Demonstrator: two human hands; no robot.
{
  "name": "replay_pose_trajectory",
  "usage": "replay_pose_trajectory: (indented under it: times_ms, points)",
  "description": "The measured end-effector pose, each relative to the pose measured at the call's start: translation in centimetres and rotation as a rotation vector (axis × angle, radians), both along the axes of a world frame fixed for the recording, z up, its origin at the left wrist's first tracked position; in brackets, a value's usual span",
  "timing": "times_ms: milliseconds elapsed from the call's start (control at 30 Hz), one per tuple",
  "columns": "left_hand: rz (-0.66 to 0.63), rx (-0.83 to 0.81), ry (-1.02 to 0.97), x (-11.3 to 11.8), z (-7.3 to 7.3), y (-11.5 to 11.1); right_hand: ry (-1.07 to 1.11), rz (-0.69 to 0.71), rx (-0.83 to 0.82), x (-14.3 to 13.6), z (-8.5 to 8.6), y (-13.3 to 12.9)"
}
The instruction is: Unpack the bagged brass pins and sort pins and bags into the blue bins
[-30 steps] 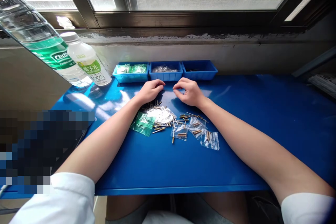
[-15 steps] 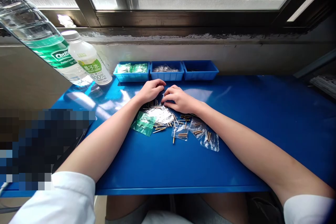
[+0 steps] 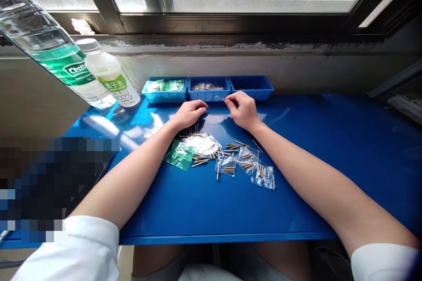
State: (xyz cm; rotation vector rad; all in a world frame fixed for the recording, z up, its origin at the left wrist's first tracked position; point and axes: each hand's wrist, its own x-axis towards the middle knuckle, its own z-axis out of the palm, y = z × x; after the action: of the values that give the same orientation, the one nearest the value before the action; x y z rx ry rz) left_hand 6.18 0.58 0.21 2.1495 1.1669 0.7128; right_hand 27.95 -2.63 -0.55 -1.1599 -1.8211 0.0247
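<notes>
My left hand (image 3: 190, 114) rests on the blue table behind the pile, its fingers curled with thumb and index close together; what they hold, if anything, is hidden. Raised in front of the blue bins, my right hand (image 3: 243, 109) pinches a small thin metal piece (image 3: 224, 99), too small to name surely. Below the hands lies a shiny pile of thin metal pins (image 3: 202, 145), some with brass-coloured parts. A green plastic bag (image 3: 180, 154) touches the pile's left side. To the right are more loose pins (image 3: 235, 145) and clear bags (image 3: 263, 177) holding brass-coloured pieces.
Along the wall stand three blue bins: one with green bags (image 3: 166, 95), one with shiny small pieces (image 3: 209, 95), one with a few dark pieces (image 3: 252, 94). A large water bottle (image 3: 62, 61) and a white bottle (image 3: 110, 74) stand at the back left.
My right hand has moved from the pile up and to the right, towards the bins, with a small thin piece in its fingertips. My left hand has stayed in place.
</notes>
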Motion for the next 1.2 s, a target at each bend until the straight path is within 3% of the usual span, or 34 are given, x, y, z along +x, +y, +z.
replay_pose_trajectory:
  times_ms: [167, 333, 700, 1200]
  points:
    - [0.000, 0.001, 0.017, 0.0, 0.1, -0.1, 0.231, -0.381, 0.022, 3.0, -0.1, 1.6]
    - [0.002, 0.006, 0.029, 0.0, 0.2, -0.2, 0.399, -0.532, -0.092, 4.0, -0.6, 2.4]
    - [0.002, 0.021, 0.032, 0.0, 0.3, -0.3, 0.431, -0.600, -0.168, 4.0, -0.7, 2.4]
    - [-0.010, 0.025, 0.035, 0.0, 0.4, -0.3, 0.422, -0.573, -0.158, 3.8, -0.8, 2.3]
